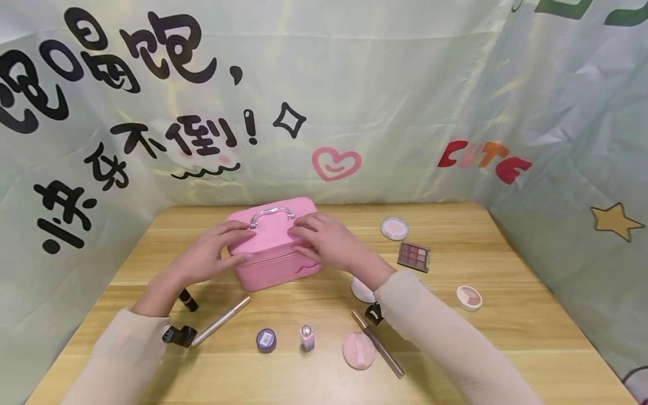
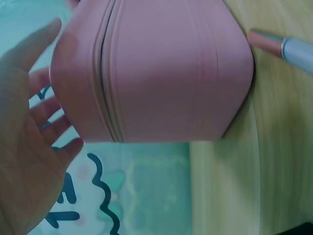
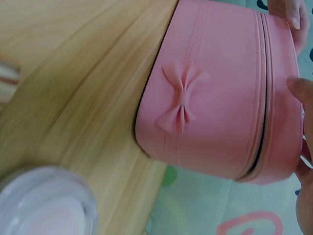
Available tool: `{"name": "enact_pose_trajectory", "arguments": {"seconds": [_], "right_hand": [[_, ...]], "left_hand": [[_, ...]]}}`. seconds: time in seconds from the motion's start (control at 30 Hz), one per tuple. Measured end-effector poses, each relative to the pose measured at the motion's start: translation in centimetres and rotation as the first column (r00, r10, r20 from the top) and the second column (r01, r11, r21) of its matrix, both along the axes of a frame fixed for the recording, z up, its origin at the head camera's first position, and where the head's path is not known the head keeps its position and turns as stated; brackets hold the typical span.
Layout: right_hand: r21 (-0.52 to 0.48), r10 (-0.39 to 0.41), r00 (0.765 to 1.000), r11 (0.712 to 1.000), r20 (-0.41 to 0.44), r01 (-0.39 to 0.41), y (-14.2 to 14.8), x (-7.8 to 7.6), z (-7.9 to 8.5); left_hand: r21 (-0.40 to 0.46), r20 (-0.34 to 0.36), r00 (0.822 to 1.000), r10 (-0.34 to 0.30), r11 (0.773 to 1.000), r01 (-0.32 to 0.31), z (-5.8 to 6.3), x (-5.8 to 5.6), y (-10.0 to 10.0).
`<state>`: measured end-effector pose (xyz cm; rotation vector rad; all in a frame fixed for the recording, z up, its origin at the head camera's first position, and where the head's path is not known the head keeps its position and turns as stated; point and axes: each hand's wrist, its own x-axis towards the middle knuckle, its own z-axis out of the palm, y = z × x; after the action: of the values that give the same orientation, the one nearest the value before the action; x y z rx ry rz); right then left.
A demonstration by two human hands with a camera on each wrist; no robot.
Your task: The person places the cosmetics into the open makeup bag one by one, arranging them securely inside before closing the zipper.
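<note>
A pink makeup case [image 1: 275, 273] with a silver handle [image 1: 273, 211] stands on the wooden table, its lid down. My left hand [image 1: 210, 253] rests on the left part of the lid, fingers relaxed and thumb toward the front edge. On the right, my right hand [image 1: 329, 242] lies across the lid corner, its thumb low by the front seam. In the right wrist view a pink bow [image 3: 182, 98] sits on the front of the case, and the zipper seam [image 3: 261, 98] runs below the lid. The left wrist view shows the fingers [image 2: 46, 110] along the lid's edge.
Right of the case lie a round compact [image 1: 394, 228], an eyeshadow palette [image 1: 414, 256] and a small round palette [image 1: 469, 297]. Toward the front are a silver tube [image 1: 221, 322], purple jar [image 1: 266, 340], small bottle [image 1: 307, 337], powder puff [image 1: 359, 351] and brown tube [image 1: 385, 351].
</note>
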<state>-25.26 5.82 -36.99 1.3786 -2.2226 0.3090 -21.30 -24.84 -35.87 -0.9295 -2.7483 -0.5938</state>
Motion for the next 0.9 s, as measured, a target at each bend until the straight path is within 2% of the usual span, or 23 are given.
{"name": "enact_pose_trajectory", "arguments": {"seconds": [0.1, 0.2, 0.4, 0.57, 0.7, 0.9], "right_hand": [[0.006, 0.006, 1.0, 1.0, -0.022, -0.006, -0.8, 0.1, -0.1], [0.016, -0.003, 0.999, 1.0, -0.032, 0.004, -1.2, 0.1, -0.2], [0.043, -0.019, 1.0, 0.999, -0.021, 0.02, -1.1, 0.1, -0.2], [0.048, 0.01, 1.0, 0.999, -0.025, -0.008, 0.0, -0.1, -0.3], [0.04, 0.039, 0.999, 0.998, -0.021, -0.039, 1.0, -0.4, -0.4], [0.026, 0.066, 0.998, 0.998, -0.022, -0.065, 2.5, -0.8, -0.7]], "left_hand": [[0.004, 0.028, 1.0, -0.002, 1.0, 0.002, -0.1, -0.4, -0.5], [0.013, 0.027, 1.0, -0.016, 1.0, 0.015, -0.2, -0.5, -0.8], [0.001, -0.065, 0.995, -0.07, 0.998, 0.07, -0.4, -0.5, -0.9], [-0.012, -0.136, 0.98, -0.142, 0.99, 0.142, -0.4, -0.2, -0.4], [-0.003, -0.161, 0.969, -0.186, 0.982, 0.188, -0.4, -0.1, -0.1], [0.012, -0.214, 0.942, -0.257, 0.964, 0.266, -0.9, -0.4, 0.5]]}}
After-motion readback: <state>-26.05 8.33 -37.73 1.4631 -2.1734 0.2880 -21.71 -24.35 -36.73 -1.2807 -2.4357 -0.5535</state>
